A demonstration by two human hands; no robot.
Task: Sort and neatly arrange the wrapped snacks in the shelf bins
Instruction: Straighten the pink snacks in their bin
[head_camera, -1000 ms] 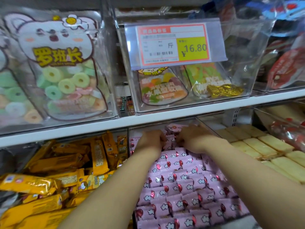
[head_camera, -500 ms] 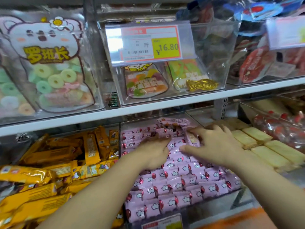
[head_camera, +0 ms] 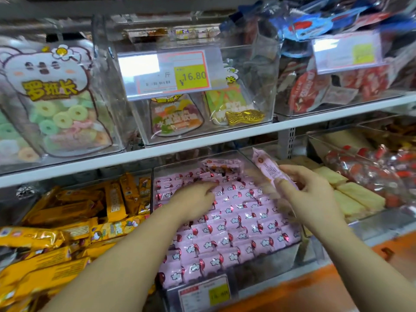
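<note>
A clear bin (head_camera: 227, 293) on the lower shelf holds several rows of pink wrapped snacks (head_camera: 236, 230) laid flat. My right hand (head_camera: 310, 197) is lifted above the bin's right side and grips one pink snack (head_camera: 267, 168) between thumb and fingers, its back label facing me. My left hand (head_camera: 193, 200) rests palm down on the pink snacks in the left middle of the bin, fingers pointing right. A few loose pink packs (head_camera: 221, 165) lie jumbled at the back of the bin.
Yellow wrapped bars (head_camera: 74, 221) fill the bin to the left. Pale cakes (head_camera: 351, 194) and red wrapped sweets (head_camera: 369, 172) sit to the right. The white shelf (head_camera: 202, 147) above carries clear bins of gummy bags and a price tag (head_camera: 173, 74).
My right hand has lifted out of the bin with one pink snack in it. My left hand has drawn back from the rear of the bin and now lies on the rows.
</note>
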